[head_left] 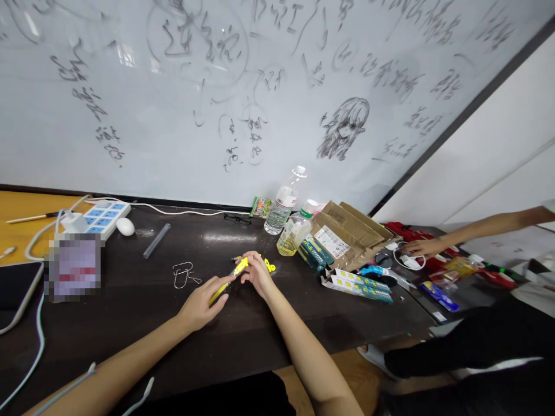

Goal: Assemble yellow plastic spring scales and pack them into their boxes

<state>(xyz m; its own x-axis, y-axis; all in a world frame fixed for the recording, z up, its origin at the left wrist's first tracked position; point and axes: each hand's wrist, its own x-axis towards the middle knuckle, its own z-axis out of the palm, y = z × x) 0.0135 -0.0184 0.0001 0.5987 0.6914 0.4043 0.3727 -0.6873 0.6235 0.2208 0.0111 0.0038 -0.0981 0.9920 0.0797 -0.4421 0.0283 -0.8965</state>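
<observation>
Over the dark table, both my hands are closed on a slim yellow pen-like stick (219, 293). My left hand (202, 303) grips its lower end between thumb and fingers. At the upper end, the fingers of my right hand (257, 274) pinch a bright yellow part. A paler stretch shows between the two hands; its exact kind is too small to make out. Small yellow pieces (270, 266) lie just behind my right hand, partly hidden by it. Left of my left hand lies a bent wire piece (184, 275), flat on the table.
A large water bottle (281, 205), a bottle with yellow liquid (291, 236) and a cardboard box (347, 228) stand at the back right. White-green cartons (358, 286) lie before them. A power strip (106, 216) sits at left. Another person's hand (422, 247) reaches in at right.
</observation>
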